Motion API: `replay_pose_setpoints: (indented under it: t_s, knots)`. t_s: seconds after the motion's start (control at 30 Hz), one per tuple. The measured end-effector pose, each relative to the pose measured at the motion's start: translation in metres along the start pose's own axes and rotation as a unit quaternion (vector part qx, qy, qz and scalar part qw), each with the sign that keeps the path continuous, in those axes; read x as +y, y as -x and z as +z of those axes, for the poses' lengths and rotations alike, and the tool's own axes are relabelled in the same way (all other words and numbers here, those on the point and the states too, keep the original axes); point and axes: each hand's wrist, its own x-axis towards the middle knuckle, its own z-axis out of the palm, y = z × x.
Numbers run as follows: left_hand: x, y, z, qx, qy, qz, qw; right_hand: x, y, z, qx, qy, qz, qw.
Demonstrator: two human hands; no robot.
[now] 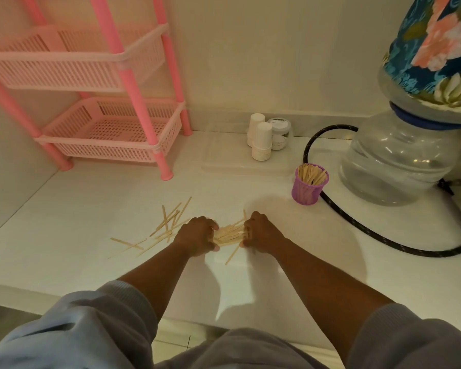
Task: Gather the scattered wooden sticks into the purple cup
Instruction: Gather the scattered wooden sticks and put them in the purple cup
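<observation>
Gripping a bundle of wooden sticks (229, 234) from both ends, the left hand (197, 235) and right hand (261, 233) curl their fingers around it on the white table (250, 278). More loose sticks (165, 227) lie just left. The purple cup (308, 184), already holding sticks, stands further back to the right.

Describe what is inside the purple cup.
The purple cup holds wooden sticks standing upright, tops above the rim. Their lower ends and the cup's bottom are hidden behind its mesh wall.
</observation>
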Motion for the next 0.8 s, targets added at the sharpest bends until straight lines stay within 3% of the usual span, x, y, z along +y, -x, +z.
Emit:
replay_pose_setpoints:
  t_s: [0.5,0.8]
  knots:
    - [-0.001,-0.016,-0.010,-0.015,0.037,0.024,0.999,0.012,-0.014,-0.017,-0.001,0.018,-0.003,1.000]
    - [0.010,-0.029,-0.016,-0.043,-0.018,0.040,0.998,-0.002,-0.023,-0.022,-0.045,0.123,-0.068,0.989]
